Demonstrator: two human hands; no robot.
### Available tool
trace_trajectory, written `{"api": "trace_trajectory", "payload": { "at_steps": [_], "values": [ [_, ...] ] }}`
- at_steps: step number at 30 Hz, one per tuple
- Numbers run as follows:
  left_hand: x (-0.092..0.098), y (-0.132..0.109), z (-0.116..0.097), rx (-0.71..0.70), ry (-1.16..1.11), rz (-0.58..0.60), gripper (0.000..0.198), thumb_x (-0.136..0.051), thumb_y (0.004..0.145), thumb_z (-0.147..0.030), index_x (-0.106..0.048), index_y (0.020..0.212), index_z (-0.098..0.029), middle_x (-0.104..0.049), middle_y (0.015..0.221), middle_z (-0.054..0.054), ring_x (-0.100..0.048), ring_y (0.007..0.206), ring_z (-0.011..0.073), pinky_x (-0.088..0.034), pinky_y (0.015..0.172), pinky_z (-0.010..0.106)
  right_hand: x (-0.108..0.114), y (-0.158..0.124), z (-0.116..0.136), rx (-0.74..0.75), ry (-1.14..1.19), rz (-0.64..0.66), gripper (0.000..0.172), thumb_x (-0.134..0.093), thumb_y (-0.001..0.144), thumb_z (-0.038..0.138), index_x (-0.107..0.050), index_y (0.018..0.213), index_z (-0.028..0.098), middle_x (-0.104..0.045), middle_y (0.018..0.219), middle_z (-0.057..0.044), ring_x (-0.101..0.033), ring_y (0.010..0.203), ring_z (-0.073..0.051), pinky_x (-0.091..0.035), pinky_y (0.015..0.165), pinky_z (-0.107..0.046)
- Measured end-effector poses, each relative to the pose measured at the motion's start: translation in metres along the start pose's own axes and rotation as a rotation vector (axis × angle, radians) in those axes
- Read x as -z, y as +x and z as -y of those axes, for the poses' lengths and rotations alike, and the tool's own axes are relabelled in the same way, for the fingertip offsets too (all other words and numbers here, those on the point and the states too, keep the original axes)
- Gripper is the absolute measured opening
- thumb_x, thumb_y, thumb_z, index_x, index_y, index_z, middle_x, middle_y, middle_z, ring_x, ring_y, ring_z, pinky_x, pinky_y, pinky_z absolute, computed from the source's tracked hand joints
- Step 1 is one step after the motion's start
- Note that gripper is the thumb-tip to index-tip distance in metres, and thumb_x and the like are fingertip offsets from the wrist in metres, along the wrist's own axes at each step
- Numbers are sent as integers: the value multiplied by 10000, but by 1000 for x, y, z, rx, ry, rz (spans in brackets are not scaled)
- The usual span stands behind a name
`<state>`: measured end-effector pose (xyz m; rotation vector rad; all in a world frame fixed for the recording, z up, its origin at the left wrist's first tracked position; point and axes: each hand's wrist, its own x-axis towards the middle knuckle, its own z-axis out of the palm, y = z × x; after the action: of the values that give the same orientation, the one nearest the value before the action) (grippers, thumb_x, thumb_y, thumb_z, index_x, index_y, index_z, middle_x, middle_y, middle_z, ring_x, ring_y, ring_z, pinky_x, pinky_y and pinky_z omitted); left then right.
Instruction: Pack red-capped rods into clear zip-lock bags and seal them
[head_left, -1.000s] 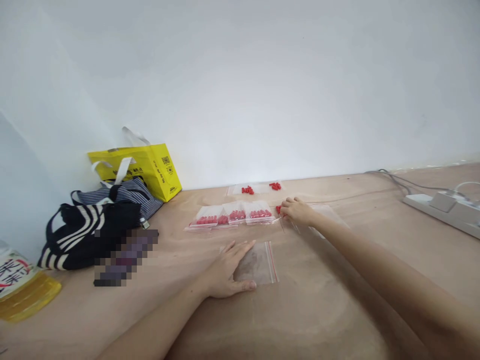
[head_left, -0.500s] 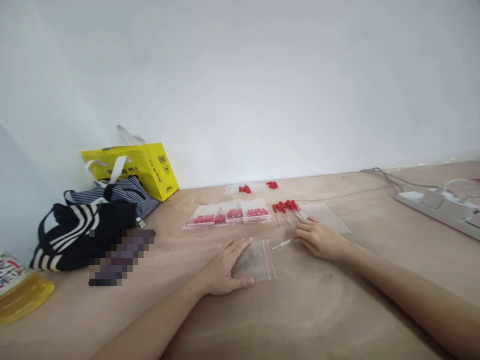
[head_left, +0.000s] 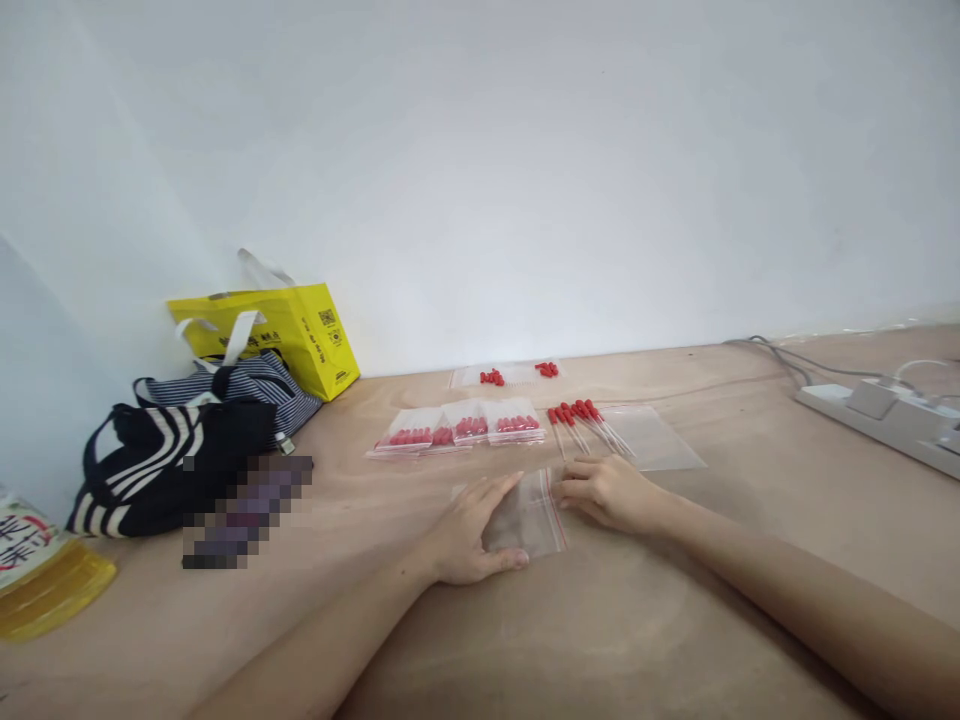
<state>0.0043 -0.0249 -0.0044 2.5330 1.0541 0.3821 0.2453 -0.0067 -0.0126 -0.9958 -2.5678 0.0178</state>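
Clear zip bag lies flat on the wooden tabletop, just below centre of frame, red-lined edge toward the right. Left hand on the bag's left part, fingers spread, thumb well apart from them; presses rather than pinches. Right hand at the red-lined edge, fingers curled close together; whether its grip is clamped on anything cannot be told, fingertips hidden.

Handling, my judgement: keep the left hand's pressure light and away from the mouth, so the two films can part; work low and level at the edge, without dragging the bag or creasing the seal. Clear stems look slender, best not bent.

Above the right hand: fan of red-bulbed droppers, partly over a flat clear sheet. Left of these, row of packets with red pieces inside.

Writing: yellow bag, upper left, dark characters too small to read, square code on side panel. Bottle label, far left, bold characters, cut off by the frame edge. Black bag: white stripes, no legible name.
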Motion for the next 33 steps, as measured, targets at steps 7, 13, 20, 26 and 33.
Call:
{"api": "trace_trajectory", "payload": {
  "at_steps": [7, 13, 20, 26, 33],
  "values": [
    [1, 2, 1, 26, -61, -23, 689, -544, 744, -403, -183, 1309, -251, -476, 1215, 48, -435, 1099, 234, -326, 934, 400, -8, 5, 0, -236, 646, -29, 113, -547, 723, 270, -604, 749, 175, -591, 790, -26, -547, 727, -133, -426, 660, -256],
    [13, -8, 8, 71, -48, 96, 670, -512, 768, -374, -151, 1321, -263, -427, 1287, 7, -211, 1252, 275, -176, 1007, 491, -22, -2, -6, -384, 965, -46, 245, -589, 689, 360, -606, 855, 181, -558, 694, 3, -512, 619, -104, -417, 578, -244],
    [10, -7, 6, 11, -52, 56, 637, -516, 772, -343, -187, 1311, -251, -450, 1269, 16, -317, 1210, 228, -153, 1031, 453, -27, 2, 4, -378, 1168, -31, 273, -628, 654, 377, -524, 795, 167, -501, 599, 44, -451, 545, -71, -363, 542, -217],
    [7, -3, 7, -9, -64, 37, 639, -523, 772, -356, -193, 1310, -251, -458, 1263, 21, -331, 1205, 218, -156, 1034, 440, -29, 7, 5, -426, 1305, -2, 370, -661, 606, 314, -432, 868, 187, -557, 680, 43, -506, 575, -69, -398, 545, -212],
    [6, -3, 10, 12, -71, -86, 585, -553, 740, -386, -330, 1254, -218, -467, 1233, 70, -426, 1124, 234, -334, 942, 386, -31, 13, 2, -661, 1149, -9, 407, -679, 553, 289, -374, 804, 191, -538, 553, 84, -451, 358, -48, -290, 325, -152]
  ]
}}
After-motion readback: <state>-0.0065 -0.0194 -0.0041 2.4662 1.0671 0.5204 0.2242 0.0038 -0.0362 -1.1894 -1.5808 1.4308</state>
